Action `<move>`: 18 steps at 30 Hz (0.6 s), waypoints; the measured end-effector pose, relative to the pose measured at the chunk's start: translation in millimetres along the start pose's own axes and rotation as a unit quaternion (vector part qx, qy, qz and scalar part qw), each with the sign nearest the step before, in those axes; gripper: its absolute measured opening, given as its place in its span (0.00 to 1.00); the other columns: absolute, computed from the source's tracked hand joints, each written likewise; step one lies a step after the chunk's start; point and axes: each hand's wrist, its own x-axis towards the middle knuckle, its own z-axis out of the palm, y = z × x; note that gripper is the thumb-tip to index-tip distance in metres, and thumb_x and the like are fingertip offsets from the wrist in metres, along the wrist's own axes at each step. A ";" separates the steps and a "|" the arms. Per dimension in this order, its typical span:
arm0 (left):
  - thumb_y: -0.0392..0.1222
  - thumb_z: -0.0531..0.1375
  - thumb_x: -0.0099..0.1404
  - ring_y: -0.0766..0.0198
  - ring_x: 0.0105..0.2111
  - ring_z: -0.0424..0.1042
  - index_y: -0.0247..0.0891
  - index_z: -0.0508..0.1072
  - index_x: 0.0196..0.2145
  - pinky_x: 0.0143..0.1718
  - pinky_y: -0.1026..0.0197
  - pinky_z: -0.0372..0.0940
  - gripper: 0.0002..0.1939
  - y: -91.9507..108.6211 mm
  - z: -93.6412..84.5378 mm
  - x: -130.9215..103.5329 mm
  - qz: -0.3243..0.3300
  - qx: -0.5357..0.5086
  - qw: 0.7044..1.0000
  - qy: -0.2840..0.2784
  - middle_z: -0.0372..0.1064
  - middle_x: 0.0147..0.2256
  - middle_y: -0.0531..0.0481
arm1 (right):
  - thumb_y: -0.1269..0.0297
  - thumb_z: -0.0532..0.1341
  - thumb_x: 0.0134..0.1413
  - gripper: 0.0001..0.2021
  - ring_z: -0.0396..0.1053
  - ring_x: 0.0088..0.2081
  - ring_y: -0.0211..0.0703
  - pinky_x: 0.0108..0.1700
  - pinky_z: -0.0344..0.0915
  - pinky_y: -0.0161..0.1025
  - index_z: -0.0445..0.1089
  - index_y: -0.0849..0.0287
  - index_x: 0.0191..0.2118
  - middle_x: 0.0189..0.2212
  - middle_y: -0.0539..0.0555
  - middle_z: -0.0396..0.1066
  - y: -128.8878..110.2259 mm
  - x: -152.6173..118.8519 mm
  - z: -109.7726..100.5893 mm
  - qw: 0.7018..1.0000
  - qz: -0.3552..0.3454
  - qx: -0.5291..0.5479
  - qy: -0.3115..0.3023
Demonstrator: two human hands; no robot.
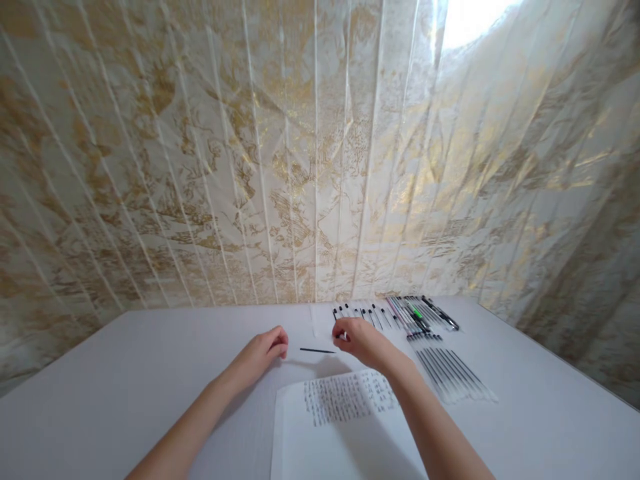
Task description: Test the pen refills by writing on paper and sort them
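Note:
My left hand [270, 345] is over the white table, left of the middle, with its fingers curled in toward the thumb and nothing visible in them. Between my hands a thin black pen refill [317, 350] lies flat on the table. My right hand [356, 337] is just right of the refill, thumb and fingers pinched together. Something small and dark shows at its fingertips, too small to name. Behind this hand lie several clear pen parts with black caps [373, 310]. Below both hands is a sheet of paper [305, 453] with handwritten lines, partly covered by my right forearm.
At the back right lies a row of pens [423, 313], one with a bright green part. Nearer, several dark refills or pen tubes [453, 370] lie side by side. A gold-patterned curtain [280, 167] hangs behind the table [125, 387].

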 end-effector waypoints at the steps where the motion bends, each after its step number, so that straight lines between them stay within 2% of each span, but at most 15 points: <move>1: 0.42 0.51 0.62 0.62 0.29 0.68 0.40 0.65 0.29 0.34 0.61 0.61 0.06 1.6 -10.0 -0.3 -0.002 -0.014 1.000 0.000 0.70 0.26 0.53 | 0.73 0.57 0.53 0.09 0.70 0.33 0.40 0.33 0.59 0.32 0.74 0.61 0.36 0.33 0.55 0.75 2.4 -3.4 -7.5 1.000 0.001 0.002 0.008; 4: 0.44 0.53 0.61 0.60 0.32 0.69 0.40 0.66 0.30 0.38 0.61 0.61 0.07 5.8 -40.0 -1.6 -0.003 -0.041 0.999 0.016 0.71 0.28 0.53 | 0.73 0.58 0.51 0.07 0.69 0.31 0.40 0.32 0.58 0.32 0.74 0.61 0.34 0.32 0.54 0.75 8.2 -12.5 -21.6 1.000 0.003 0.009 0.012; 8: 0.46 0.55 0.61 0.60 0.33 0.69 0.41 0.67 0.30 0.40 0.60 0.60 0.07 10.7 -67.8 -5.4 -0.012 -0.062 0.997 0.045 0.70 0.27 0.54 | 0.75 0.61 0.48 0.06 0.68 0.30 0.39 0.32 0.58 0.32 0.75 0.60 0.31 0.29 0.53 0.74 13.2 -17.2 -21.1 1.000 0.000 0.016 -0.004; 12: 0.47 0.56 0.61 0.61 0.32 0.69 0.41 0.68 0.30 0.39 0.61 0.60 0.08 15.8 -79.0 -10.1 -0.010 -0.061 0.997 0.053 0.70 0.27 0.55 | 0.76 0.61 0.47 0.06 0.67 0.29 0.39 0.31 0.58 0.32 0.75 0.61 0.31 0.29 0.54 0.74 15.1 -15.6 -15.5 1.000 -0.003 0.024 -0.010; 18: 0.46 0.56 0.61 0.62 0.32 0.69 0.41 0.69 0.30 0.38 0.62 0.60 0.07 19.0 -80.9 -11.8 -0.004 -0.057 0.997 0.048 0.70 0.27 0.56 | 0.75 0.60 0.48 0.06 0.67 0.30 0.38 0.32 0.58 0.32 0.74 0.60 0.30 0.30 0.53 0.73 11.1 -15.0 -14.6 0.999 -0.016 0.038 -0.011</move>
